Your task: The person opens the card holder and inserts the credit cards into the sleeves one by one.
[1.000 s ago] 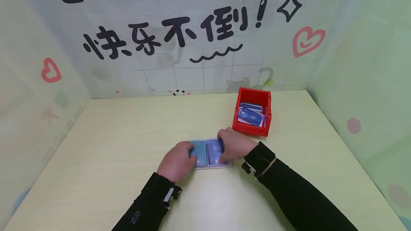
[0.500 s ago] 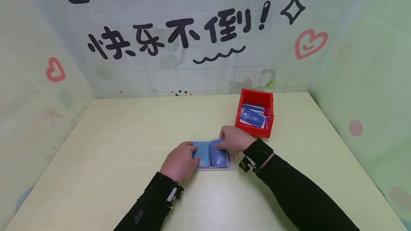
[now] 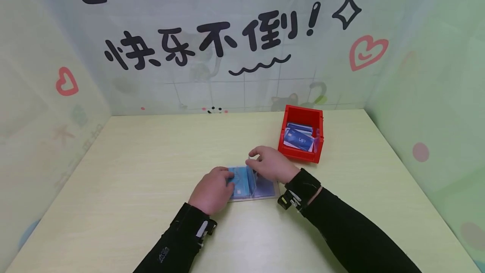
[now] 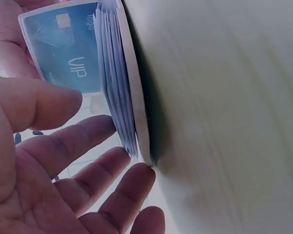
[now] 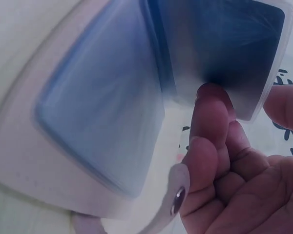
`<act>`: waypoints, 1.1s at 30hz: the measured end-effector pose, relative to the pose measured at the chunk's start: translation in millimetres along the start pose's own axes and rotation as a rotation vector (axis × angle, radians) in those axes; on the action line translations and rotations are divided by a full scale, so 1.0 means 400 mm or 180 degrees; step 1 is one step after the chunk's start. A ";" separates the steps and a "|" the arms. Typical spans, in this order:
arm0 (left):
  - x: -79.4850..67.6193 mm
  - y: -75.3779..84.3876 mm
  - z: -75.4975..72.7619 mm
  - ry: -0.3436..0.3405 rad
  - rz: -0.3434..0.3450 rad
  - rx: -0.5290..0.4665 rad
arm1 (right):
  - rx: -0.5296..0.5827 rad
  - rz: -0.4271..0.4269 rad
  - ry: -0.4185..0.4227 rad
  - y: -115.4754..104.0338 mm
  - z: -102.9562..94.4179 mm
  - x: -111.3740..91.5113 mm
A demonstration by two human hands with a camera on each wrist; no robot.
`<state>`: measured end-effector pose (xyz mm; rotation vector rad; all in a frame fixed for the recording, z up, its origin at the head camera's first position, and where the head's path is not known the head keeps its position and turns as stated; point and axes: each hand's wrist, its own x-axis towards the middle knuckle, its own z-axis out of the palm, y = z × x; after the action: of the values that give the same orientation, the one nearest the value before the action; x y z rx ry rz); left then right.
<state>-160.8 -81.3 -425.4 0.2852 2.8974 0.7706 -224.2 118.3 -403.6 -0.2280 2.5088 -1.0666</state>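
Note:
A small card holder (image 3: pixel 240 182) with clear sleeve pages lies open on the table. My right hand (image 3: pixel 270 164) pinches one sleeve page (image 5: pixel 234 44) between thumb and fingers, and the page stands up from the holder's right half. A blue VIP card (image 4: pixel 63 51) shows on that page in the left wrist view. At the holder's left edge is my left hand (image 3: pixel 211 191), its relaxed fingertips against the edges of the stacked sleeves (image 4: pixel 116 83). A strap (image 5: pixel 178 192) with a metal snap sticks out from the pale cover in the right wrist view.
Beyond my right hand stands a red bin (image 3: pixel 317 138) with several cards (image 3: pixel 298 139) in it. The pale wooden table (image 3: pixel 170 146) meets a printed back wall (image 3: pixel 151 92) and side walls at left and right.
My right hand has shifted left and up with the sleeve page, which now stands raised instead of lying flat. The left hand keeps its place at the holder's left side.

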 end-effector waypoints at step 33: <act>0.016 0.002 0.012 -0.0238 -0.0039 0.0368 | -0.0007 -0.0081 -0.0107 0.012 0.035 -0.016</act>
<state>-166.1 -76.9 -429.7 0.3013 2.8747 0.5785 -212.6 114.5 -413.9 -0.2769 2.4836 -1.0611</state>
